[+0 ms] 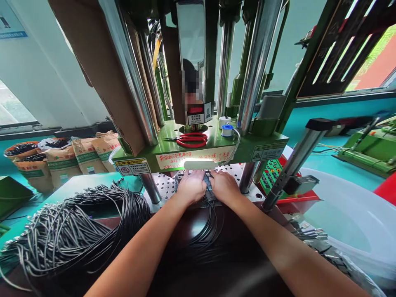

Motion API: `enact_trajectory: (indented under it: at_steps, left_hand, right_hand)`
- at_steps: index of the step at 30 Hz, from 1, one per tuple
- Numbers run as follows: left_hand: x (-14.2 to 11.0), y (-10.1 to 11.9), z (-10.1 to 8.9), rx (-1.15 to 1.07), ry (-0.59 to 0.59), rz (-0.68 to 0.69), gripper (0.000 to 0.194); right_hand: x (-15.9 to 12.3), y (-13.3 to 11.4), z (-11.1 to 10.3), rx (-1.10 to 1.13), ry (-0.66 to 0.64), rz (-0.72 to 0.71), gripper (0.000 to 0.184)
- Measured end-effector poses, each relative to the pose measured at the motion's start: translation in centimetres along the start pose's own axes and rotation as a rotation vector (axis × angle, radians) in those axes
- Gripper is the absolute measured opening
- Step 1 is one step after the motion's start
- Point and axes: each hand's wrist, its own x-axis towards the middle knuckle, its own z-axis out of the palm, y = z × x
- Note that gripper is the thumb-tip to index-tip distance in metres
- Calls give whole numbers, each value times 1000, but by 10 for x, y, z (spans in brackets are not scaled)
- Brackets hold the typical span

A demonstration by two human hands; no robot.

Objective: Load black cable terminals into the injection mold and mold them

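My left hand [192, 186] and my right hand [225, 185] reach in under the green press head, both at a dark metal mould [206, 190] on the perforated plate. My left hand is bent over the mould's left part, its fingers closed and their tips partly hidden. Across from it, the fingers of my right hand are closed at the mould's right part, by a black cable end. Several black cables [210, 225] run from the mould between my hands and hang down over the dark front surface.
A big heap of black cables [71, 231] lies at left. Red-handled scissors [192, 139] and a blue solder spool [227, 130] rest on the green press head [148, 150]. Steel columns [151, 187] flank my hands. A button panel [272, 175] and white tub [349, 222] stand at right.
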Motion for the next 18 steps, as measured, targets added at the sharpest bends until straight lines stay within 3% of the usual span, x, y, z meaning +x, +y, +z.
enact_trajectory:
  at_steps: [12, 18]
  left_hand:
    - [3, 10, 5, 52, 56, -109, 44]
    - [6, 13, 6, 40, 53, -144, 44]
  right_hand:
    - [18, -6, 21, 13, -66, -48, 33]
    - [22, -6, 23, 7, -39, -73, 30]
